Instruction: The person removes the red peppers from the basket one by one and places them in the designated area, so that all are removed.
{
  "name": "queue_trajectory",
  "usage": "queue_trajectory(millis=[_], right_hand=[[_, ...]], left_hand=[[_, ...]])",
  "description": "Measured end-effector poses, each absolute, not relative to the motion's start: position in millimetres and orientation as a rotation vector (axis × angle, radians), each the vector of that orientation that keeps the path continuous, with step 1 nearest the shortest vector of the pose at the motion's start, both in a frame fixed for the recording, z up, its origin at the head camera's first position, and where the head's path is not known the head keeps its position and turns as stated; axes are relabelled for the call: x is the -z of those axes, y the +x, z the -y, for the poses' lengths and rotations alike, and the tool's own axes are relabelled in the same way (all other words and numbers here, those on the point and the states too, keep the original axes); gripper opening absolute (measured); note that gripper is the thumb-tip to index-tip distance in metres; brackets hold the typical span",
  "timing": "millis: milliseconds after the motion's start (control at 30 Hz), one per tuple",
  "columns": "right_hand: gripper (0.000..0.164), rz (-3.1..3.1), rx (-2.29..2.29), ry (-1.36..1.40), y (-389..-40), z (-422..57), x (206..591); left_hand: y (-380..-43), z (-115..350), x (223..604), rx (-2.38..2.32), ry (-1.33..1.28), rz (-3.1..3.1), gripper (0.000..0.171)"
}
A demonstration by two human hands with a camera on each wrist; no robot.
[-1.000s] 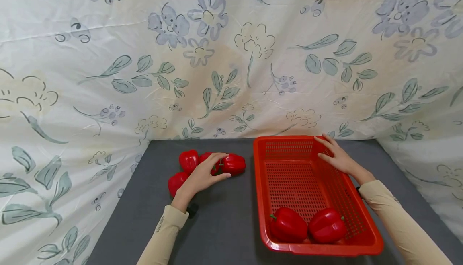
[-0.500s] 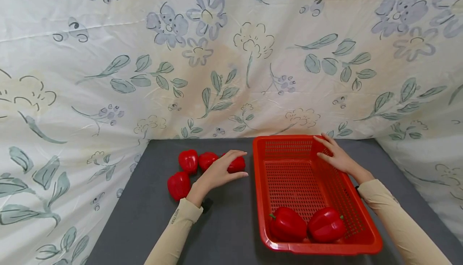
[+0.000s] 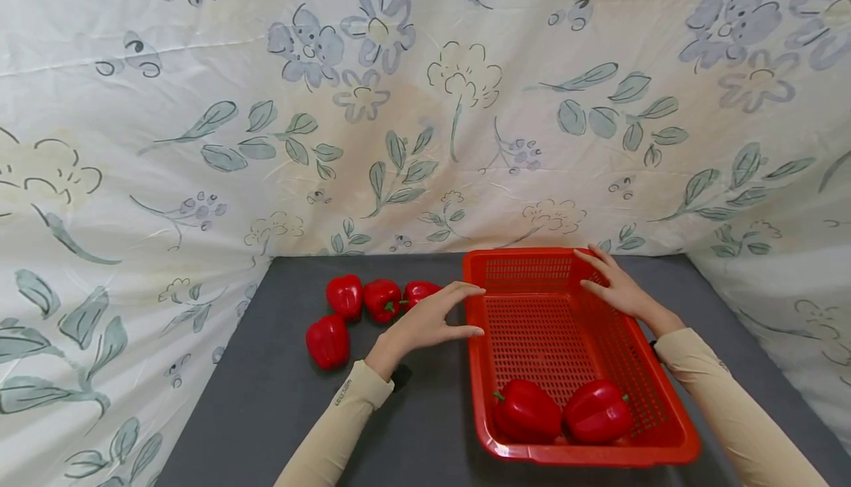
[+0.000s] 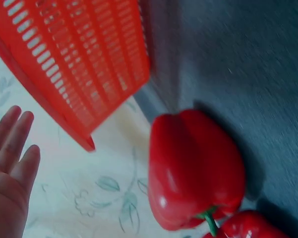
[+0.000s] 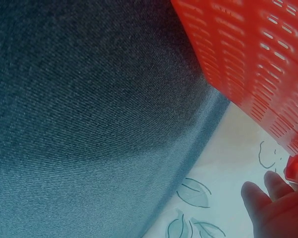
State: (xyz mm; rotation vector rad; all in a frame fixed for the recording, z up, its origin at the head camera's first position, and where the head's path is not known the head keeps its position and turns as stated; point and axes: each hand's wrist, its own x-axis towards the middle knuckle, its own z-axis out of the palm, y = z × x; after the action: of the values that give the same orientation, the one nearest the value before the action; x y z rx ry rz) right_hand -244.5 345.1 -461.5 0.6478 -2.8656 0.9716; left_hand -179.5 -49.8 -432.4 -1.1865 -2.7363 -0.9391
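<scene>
Left of the basket (image 3: 592,457), four peppers (image 3: 328,342) lie on the worktop (image 3: 425,413); two more peppers (image 3: 528,411) sit inside, at its end nearest you. Your left hand (image 3: 425,324) is spread and grasps nothing at the basket's left rim; contact cannot be confirmed. Your right hand (image 3: 621,291) lies over its far right corner; whether it grips cannot be told. Handling, as judged: light, firm, slick-skinned, liable to bruise. Span the broad sides; avoid the stem (image 4: 209,223), which may snap.

Dark lettering (image 3: 343,392) (illegibly small) on the left sleeve (image 3: 335,426).
</scene>
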Motion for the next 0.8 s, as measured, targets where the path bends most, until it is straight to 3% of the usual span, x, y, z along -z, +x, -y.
queue_trajectory(millis=[800], right_hand=[[0.062,2.861,-0.950,0.645,-247,-346,465]], left_hand=[[-160,-7,433,0.851,-1.558,2.798,0.066]])
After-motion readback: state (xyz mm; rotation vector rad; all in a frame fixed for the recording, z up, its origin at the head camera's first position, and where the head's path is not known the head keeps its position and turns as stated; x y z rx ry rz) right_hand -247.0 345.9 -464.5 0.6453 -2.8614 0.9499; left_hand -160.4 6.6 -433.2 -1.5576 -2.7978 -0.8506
